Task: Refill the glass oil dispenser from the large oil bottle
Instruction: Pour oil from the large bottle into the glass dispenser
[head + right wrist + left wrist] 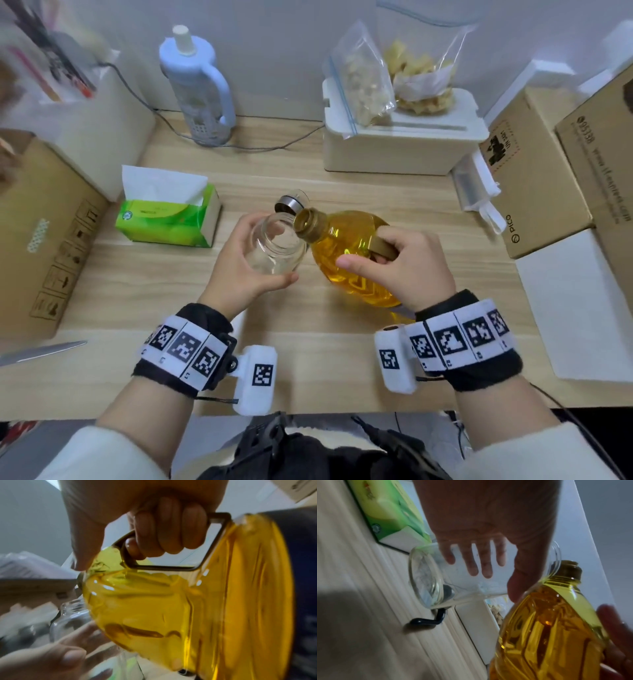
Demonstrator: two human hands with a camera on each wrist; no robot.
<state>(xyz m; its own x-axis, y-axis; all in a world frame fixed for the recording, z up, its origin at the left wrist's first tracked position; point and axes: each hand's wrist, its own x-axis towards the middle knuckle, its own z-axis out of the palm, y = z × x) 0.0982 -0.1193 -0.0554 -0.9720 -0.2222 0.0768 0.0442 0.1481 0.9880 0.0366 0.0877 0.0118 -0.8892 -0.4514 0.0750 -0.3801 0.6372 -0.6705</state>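
My left hand (246,263) grips the clear glass oil dispenser (275,245), mouth open and almost empty, just above the wooden table (308,322). In the left wrist view my fingers (474,561) wrap the glass body (447,574). My right hand (394,263) holds the large oil bottle (356,253) by its brown handle (171,568), with fingers (171,527) curled through it. The bottle is full of yellow oil (171,608) and tilted left. Its open gold neck (308,222) touches the dispenser's rim. The dispenser's metal lid (289,204) lies just behind.
A green tissue box (168,216) sits left of the dispenser. At the back stand a blue-white jug (198,85) and a white foam box (400,137) bearing plastic bags. Cardboard boxes (537,171) flank both sides. A knife blade (41,351) lies at the near left.
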